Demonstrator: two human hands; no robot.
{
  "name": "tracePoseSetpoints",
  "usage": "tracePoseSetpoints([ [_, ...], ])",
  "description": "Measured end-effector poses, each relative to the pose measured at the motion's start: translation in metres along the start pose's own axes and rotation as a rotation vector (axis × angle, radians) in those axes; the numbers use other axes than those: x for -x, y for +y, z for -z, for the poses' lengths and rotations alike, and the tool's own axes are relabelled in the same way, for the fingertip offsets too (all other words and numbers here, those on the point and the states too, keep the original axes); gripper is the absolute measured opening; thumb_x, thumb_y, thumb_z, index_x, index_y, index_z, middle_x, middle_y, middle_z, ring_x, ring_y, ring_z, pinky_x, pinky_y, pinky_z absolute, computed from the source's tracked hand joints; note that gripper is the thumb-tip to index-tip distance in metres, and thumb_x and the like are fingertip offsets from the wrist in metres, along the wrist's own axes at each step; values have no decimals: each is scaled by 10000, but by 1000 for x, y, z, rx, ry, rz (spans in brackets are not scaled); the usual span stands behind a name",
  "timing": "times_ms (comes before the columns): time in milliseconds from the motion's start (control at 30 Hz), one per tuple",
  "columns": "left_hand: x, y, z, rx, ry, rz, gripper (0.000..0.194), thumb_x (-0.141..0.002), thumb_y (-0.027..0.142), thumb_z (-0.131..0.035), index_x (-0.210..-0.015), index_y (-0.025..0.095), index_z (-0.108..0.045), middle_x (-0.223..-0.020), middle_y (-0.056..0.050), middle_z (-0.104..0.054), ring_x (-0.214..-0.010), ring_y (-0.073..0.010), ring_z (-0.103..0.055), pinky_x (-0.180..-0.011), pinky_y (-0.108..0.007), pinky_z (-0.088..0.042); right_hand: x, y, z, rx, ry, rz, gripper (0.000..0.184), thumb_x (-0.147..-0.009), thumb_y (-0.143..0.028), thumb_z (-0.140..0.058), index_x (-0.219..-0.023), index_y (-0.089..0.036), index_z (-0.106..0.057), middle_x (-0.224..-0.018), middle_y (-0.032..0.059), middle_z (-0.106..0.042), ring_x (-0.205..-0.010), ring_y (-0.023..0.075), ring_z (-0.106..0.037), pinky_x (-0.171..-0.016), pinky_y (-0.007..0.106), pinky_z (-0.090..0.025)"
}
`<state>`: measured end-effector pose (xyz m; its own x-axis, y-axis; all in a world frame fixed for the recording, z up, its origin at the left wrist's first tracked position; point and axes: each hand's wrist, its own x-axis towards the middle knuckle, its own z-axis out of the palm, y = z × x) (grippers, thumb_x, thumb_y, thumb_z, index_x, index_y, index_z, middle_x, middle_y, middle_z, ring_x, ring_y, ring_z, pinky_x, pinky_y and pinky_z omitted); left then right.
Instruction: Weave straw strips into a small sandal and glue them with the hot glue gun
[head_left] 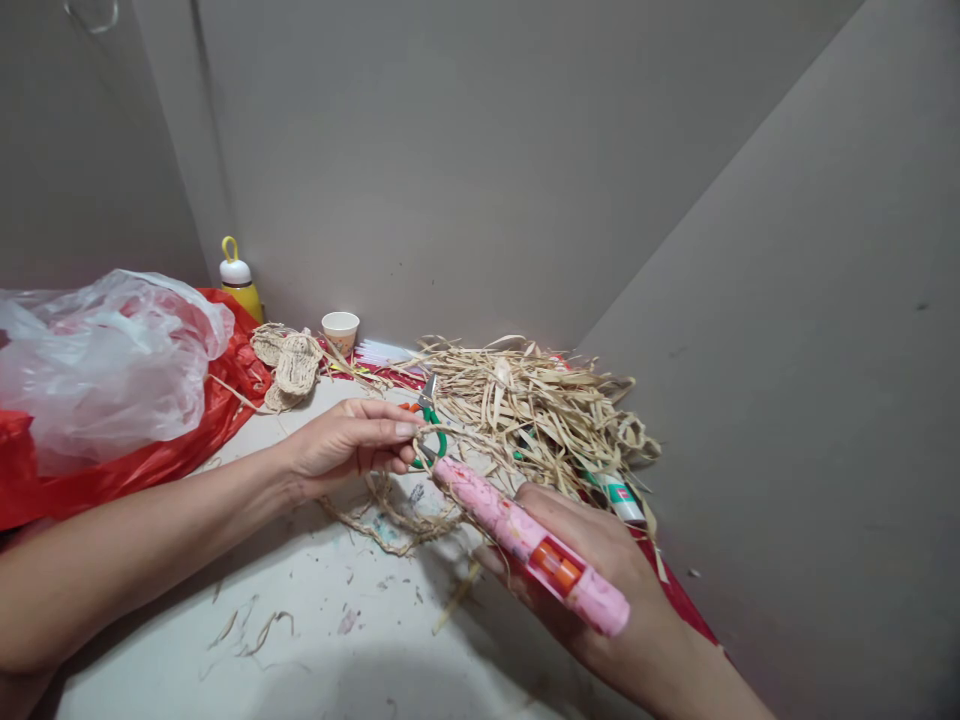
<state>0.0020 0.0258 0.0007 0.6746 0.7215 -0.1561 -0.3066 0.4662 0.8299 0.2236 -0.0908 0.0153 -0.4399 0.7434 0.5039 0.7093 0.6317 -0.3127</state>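
Note:
My left hand (360,440) pinches the end of a braided straw cord (405,535), whose loops hang down over the table. In my right hand (600,580) is a pink glue gun (517,525) with an orange part showing through a slot in its side. Its dark nozzle points up and left, close to the cord at my left fingertips; I cannot tell if it touches. Green-handled scissors (439,440) lie just behind my left fingers, their blades pointing away.
Dry straw (525,400) is heaped at the back right, beside a white-and-green bottle (621,497). Woven straw pieces (295,365), a paper cup (340,330) and a yellow bottle (240,285) stand at the back left. Plastic bags (112,350) fill the left. Grey walls enclose the table (300,590).

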Motion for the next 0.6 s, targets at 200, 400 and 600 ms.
tracePoseSetpoints([
  [200, 0, 1, 1, 4, -2, -12, 187, -674, 130, -818, -845, 89, -756, -665, -44, -727, -558, -86, -664, -593, -168, -540, -1, 1, 0, 19, -16, 17, 257, -916, -267, -545, -684, -210, -452, -596, -35, -463, -496, 109, -419, -476, 242, -313],
  [400, -1, 6, 2, -6, 7, -36, 180, -675, 121, -813, -842, 95, -752, -654, -37, -727, -554, -83, -661, -584, -169, -538, 4, -3, 18, 18, -119, 26, 207, -908, -257, -543, -711, -210, -502, -601, -20, -513, -493, 119, -462, -464, 247, -350],
  [600, -1, 20, 9, -34, 8, -134, 176, -671, 136, -816, -834, 114, -752, -649, -21, -718, -573, -85, -656, -590, -183, -529, 8, 19, 59, -56, -254, 11, 196, -916, -335, -560, -1032, -262, -699, -730, 49, -693, -593, 189, -643, -525, 260, -510],
])
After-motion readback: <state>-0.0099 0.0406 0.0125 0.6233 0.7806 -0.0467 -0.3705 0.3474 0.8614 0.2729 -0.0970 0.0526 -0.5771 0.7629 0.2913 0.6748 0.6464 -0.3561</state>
